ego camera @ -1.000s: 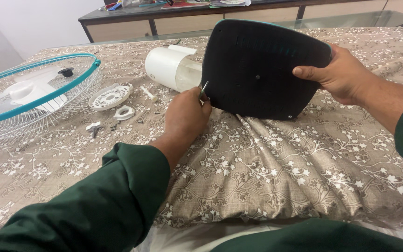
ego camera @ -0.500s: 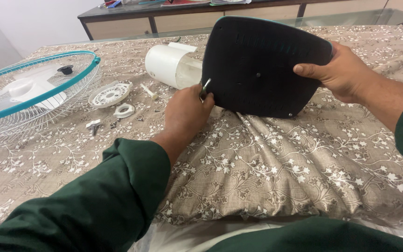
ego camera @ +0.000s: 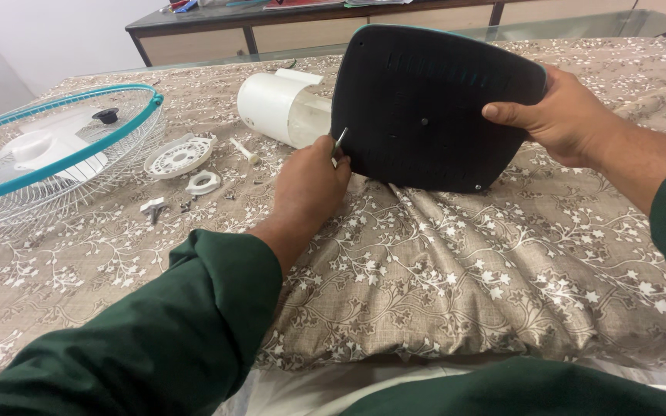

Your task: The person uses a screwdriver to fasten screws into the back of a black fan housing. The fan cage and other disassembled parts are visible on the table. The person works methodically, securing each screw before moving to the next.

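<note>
- The black fan base [ego camera: 433, 104] stood tilted on its lower edge upon the patterned cloth [ego camera: 464, 270], its flat underside facing the person and its top leaning away.
- Its long axis ran roughly left to right across the view, the right end slightly higher.
- The base was a rounded-cornered plate, matte black, with a thin teal rim along the top edge, rows of small slots and a few screw points.
- The right hand [ego camera: 564, 115] gripped the right edge, thumb laid across the black face and fingers curled behind.
- The left hand [ego camera: 310, 185] was closed around a thin metal tool [ego camera: 340, 139], its tip at the left edge of the base.
- Behind the base lay a white cylinder housing [ego camera: 275, 108]; further left sat a white round cap [ego camera: 175, 158], a small ring [ego camera: 203, 183] and a teal-rimmed wire fan guard [ego camera: 48, 154].
</note>
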